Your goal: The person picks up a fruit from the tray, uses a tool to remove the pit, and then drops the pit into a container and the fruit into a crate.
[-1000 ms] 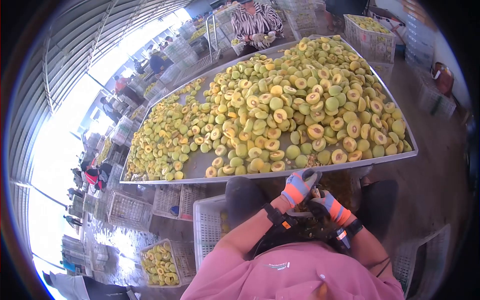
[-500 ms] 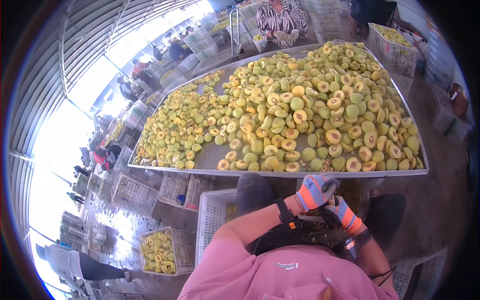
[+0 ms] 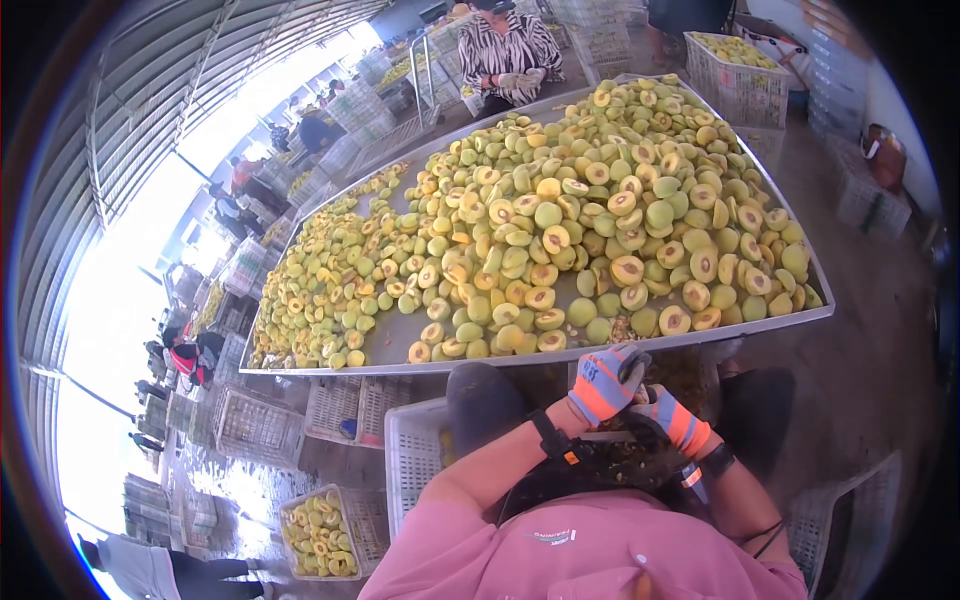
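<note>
My left hand [image 3: 603,385] and my right hand [image 3: 676,420] wear orange and grey striped gloves with dark fingers. They are close together just below the near rim of a metal table [image 3: 590,352]. Fingers on both are curled in around a small pale brownish thing [image 3: 646,394], mostly hidden, whose kind I cannot make out. Beyond them a large heap of halved yellow-green fruit [image 3: 600,220], peach- or apricot-like, lies on the table. Many halves show brown pit hollows. Small brown bits [image 3: 622,328] lie by the near rim.
At my left knee stands a white crate [image 3: 412,455]. Farther left are a crate of fruit halves [image 3: 320,533] and other plastic crates [image 3: 258,428]. Across the table is a person in a striped top [image 3: 510,60]. A full crate [image 3: 738,85] stands at the back right.
The view has turned slightly, so the table and crates sit tilted and farther left. My hands stay close together below the table rim, with fingers still curled.
</note>
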### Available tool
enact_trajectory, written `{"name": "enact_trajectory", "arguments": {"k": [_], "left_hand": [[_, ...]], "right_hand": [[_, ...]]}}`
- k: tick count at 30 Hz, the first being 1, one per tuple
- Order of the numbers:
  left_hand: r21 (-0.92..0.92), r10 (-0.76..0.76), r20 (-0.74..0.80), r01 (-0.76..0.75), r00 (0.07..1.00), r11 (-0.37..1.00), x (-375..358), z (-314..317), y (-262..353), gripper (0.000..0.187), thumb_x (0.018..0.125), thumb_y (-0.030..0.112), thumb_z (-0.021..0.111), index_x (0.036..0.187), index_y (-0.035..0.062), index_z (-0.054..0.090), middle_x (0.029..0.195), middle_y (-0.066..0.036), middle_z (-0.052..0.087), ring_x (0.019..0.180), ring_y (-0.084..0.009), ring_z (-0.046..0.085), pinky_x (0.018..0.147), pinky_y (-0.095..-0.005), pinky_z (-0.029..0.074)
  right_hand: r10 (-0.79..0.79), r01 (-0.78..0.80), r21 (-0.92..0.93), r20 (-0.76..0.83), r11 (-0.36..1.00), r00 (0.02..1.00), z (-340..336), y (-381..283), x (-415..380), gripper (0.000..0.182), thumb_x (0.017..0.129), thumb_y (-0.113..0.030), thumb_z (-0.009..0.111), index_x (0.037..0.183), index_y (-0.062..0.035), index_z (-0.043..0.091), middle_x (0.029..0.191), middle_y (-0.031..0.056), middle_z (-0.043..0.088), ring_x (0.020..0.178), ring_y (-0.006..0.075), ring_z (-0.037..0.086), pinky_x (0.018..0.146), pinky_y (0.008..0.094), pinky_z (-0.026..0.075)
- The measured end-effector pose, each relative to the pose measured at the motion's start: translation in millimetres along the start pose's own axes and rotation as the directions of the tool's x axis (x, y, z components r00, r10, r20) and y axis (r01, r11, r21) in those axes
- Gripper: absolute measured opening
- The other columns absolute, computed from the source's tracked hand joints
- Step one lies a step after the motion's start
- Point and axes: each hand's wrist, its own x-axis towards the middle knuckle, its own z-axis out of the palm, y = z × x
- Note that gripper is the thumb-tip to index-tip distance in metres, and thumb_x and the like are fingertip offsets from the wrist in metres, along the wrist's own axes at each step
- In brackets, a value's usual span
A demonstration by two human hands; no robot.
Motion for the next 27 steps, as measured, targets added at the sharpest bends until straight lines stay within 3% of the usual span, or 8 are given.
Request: {"name": "enact_trajectory", "arguments": {"k": [3, 9, 12, 15, 17, 19, 21, 27], "left_hand": [[0.010, -0.039, 0.037, 0.038, 0.999, 0.999, 5, 0, 7, 0.013, 0.084, 0.010, 0.063, 0.094, 0.0039, 0.067, 0.083, -0.015, 0.066, 0.073, -0.0346, 0.065, 0.062, -0.0385, 0.051], [0.096, 0.136, 0.081, -0.144, 0.987, 0.985, 11, -10, 22, 0.022, 0.079, 0.013, 0.064, 0.100, 0.0080, 0.066, 0.090, -0.014, 0.064, 0.075, -0.0345, 0.063, 0.061, -0.0407, 0.051], [0.160, 0.202, 0.221, -0.240, 0.954, 0.957, 11, -24, 17, 0.023, 0.079, 0.015, 0.065, 0.101, 0.0085, 0.066, 0.089, -0.013, 0.064, 0.073, -0.0344, 0.063, 0.060, -0.0410, 0.050], [0.168, 0.291, 0.202, -0.326, 0.935, 0.930, 11, -24, 13, 0.022, 0.079, 0.017, 0.066, 0.099, 0.0085, 0.066, 0.087, -0.012, 0.064, 0.072, -0.0334, 0.063, 0.059, -0.0409, 0.050], [0.131, 0.249, 0.222, -0.282, 0.943, 0.951, 11, -21, 10, 0.020, 0.079, 0.017, 0.065, 0.097, 0.0083, 0.065, 0.085, -0.011, 0.064, 0.072, -0.0329, 0.063, 0.059, -0.0406, 0.050], [0.095, 0.222, 0.250, -0.252, 0.943, 0.963, 11, -17, 4, 0.019, 0.079, 0.016, 0.065, 0.096, 0.0081, 0.065, 0.084, -0.010, 0.064, 0.072, -0.0324, 0.064, 0.059, -0.0404, 0.050], [0.062, 0.213, 0.289, -0.240, 0.933, 0.969, 11, -18, 3, 0.018, 0.079, 0.016, 0.065, 0.094, 0.0079, 0.065, 0.082, -0.010, 0.065, 0.072, -0.0320, 0.064, 0.060, -0.0402, 0.050], [0.075, 0.191, 0.110, -0.200, 0.975, 0.977, 16, -13, 20, 0.023, 0.076, 0.015, 0.067, 0.098, 0.0070, 0.064, 0.087, -0.011, 0.064, 0.074, -0.0324, 0.063, 0.061, -0.0404, 0.050]], "right_hand": [[0.191, -0.197, 0.158, 0.053, 0.968, 0.980, -9, 4, -2, 0.020, 0.087, -0.015, 0.065, 0.104, -0.0046, 0.065, 0.090, 0.0029, 0.064, 0.081, 0.0127, 0.060, 0.069, 0.0282, 0.048], [-0.324, 0.326, -0.175, 0.041, 0.929, 0.945, -5, 14, -2, 0.018, 0.092, -0.019, 0.063, 0.105, -0.0065, 0.063, 0.088, -0.0002, 0.063, 0.076, 0.0080, 0.056, 0.066, 0.0243, 0.046], [-0.606, 0.585, -0.746, 0.314, 0.319, 0.730, -11, 12, 3, 0.018, 0.092, -0.018, 0.061, 0.105, -0.0061, 0.063, 0.092, 0.0003, 0.063, 0.080, 0.0082, 0.056, 0.066, 0.0247, 0.046], [0.057, -0.058, 0.060, 0.017, 0.996, 0.998, -3, 8, -1, 0.016, 0.090, -0.014, 0.057, 0.101, -0.0048, 0.063, 0.087, 0.0034, 0.060, 0.076, 0.0171, 0.058, 0.068, 0.0299, 0.048], [-0.413, 0.437, -0.416, 0.151, 0.798, 0.898, -9, 16, 3, 0.014, 0.092, -0.016, 0.058, 0.098, -0.0047, 0.063, 0.079, 0.0012, 0.059, 0.067, 0.0139, 0.056, 0.060, 0.0263, 0.046], [-0.469, 0.504, -0.439, 0.193, 0.744, 0.862, -7, 15, 3, 0.015, 0.093, -0.019, 0.057, 0.096, -0.0048, 0.063, 0.072, -0.0004, 0.057, 0.060, 0.0119, 0.055, 0.054, 0.0236, 0.044], [-0.167, 0.171, -0.059, 0.068, 0.984, 0.984, 1, 11, -6, 0.017, 0.095, -0.021, 0.057, 0.095, -0.0050, 0.062, 0.067, -0.0015, 0.055, 0.055, 0.0109, 0.053, 0.049, 0.0219, 0.042], [-0.124, 0.121, 0.135, 0.013, 0.983, 0.992, 0, 8, -8, 0.017, 0.091, -0.020, 0.059, 0.097, -0.0040, 0.061, 0.073, 0.0002, 0.059, 0.059, 0.0089, 0.055, 0.051, 0.0226, 0.044]]}}
